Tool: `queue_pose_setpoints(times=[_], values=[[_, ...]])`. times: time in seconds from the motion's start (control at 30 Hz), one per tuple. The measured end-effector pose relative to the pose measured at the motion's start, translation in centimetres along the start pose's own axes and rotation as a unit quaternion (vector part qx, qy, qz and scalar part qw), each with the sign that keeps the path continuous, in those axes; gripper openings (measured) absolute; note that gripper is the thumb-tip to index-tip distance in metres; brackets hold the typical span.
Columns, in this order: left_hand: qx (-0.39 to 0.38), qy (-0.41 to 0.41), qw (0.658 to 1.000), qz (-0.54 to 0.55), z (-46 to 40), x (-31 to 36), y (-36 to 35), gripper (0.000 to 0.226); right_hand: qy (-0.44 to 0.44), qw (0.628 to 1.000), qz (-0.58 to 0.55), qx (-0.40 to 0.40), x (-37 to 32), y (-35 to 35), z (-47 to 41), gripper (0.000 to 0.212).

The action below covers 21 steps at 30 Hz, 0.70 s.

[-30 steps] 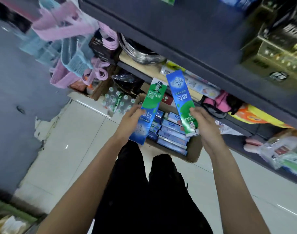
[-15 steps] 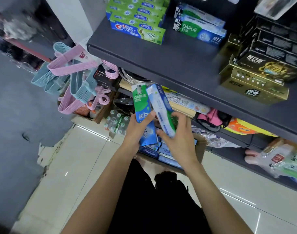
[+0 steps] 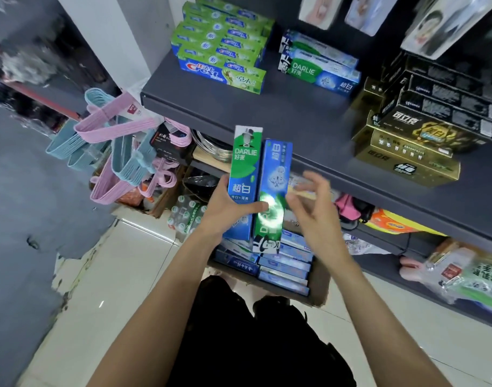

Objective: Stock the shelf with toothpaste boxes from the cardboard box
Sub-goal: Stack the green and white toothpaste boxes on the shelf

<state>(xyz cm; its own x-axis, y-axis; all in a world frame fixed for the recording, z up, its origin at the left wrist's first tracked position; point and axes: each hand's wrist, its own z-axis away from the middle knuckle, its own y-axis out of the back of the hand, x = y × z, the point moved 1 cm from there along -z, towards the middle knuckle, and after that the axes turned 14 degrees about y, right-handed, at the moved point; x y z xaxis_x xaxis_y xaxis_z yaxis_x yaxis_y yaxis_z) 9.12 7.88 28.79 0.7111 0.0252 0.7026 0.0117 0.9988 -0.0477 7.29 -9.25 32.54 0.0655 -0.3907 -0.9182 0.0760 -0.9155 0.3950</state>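
Above the cardboard box point(image 3: 317, 286), my left hand point(image 3: 225, 210) alone grips two toothpaste boxes point(image 3: 246, 169) side by side, my right hand point(image 3: 314, 216) released and empty, so one may slip free.

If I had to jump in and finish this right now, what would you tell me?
Left hand grips two Darlie boxes side by side, upright, the second flipped end for end.
Right hand is open beside them, holding nothing.
The cardboard box on the floor has many more toothpaste boxes.
A Darlie stack already sits on the shelf.
Left to do: probably turn one box, shelve both by that stack, then empty the carton.
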Motion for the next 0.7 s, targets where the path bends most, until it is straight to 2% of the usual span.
queue_pose_setpoints(times=[0.07, 0.17, 0.27, 0.33, 0.4, 0.43, 0.5, 0.53, 0.6, 0.7], values=[[-0.022, -0.018, 0.996, -0.079, -0.3, 1.4, 0.7, 0.076, 0.014, 0.999, 0.038, -0.026, -0.3, 2.2, -2.9, 0.076], [-0.08, -0.034, 0.981, -0.176, -0.5, 3.5, 1.8, 0.09, 0.022, 0.985, 0.052, -0.166, -1.4, 4.3, -7.1, 0.098], [-0.097, -0.05, 0.966, -0.233, -0.3, 4.7, 2.1, 0.09, 0.024, 0.96, 0.079, -0.268, -2.5, 5.0, -9.3, 0.097], [-0.055, -0.06, 0.974, -0.213, -0.4, 5.1, 2.5, 0.083, 0.037, 0.956, 0.088, -0.277, -2.8, 6.0, -10.0, 0.081], [0.014, -0.074, 0.986, -0.146, -0.4, 5.5, 3.3, 0.065, 0.067, 0.972, 0.084, -0.211, -2.6, 7.7, -10.5, 0.049], [0.048, -0.08, 0.99, -0.109, -0.5, 5.6, 3.8, 0.056, 0.08, 0.982, 0.085, -0.151, -2.2, 8.7, -10.7, 0.034], [0.102, -0.089, 0.989, -0.065, -0.7, 5.8, 4.7, 0.049, 0.088, 0.991, 0.1, -0.002, -0.9, 10.2, -11.1, 0.019], [0.115, -0.092, 0.988, -0.048, -0.7, 5.8, 5.0, 0.049, 0.083, 0.989, 0.105, 0.069, -0.1, 10.5, -11.4, 0.019], [0.123, -0.084, 0.989, -0.012, -0.9, 5.9, 5.0, 0.046, 0.062, 0.976, 0.13, 0.163, 1.4, 10.4, -12.4, 0.025], [0.11, -0.019, 0.991, 0.071, -1.5, 6.0, 3.9, 0.024, 0.084, 0.953, 0.198, 0.212, 3.3, 8.7, -15.3, 0.031]])
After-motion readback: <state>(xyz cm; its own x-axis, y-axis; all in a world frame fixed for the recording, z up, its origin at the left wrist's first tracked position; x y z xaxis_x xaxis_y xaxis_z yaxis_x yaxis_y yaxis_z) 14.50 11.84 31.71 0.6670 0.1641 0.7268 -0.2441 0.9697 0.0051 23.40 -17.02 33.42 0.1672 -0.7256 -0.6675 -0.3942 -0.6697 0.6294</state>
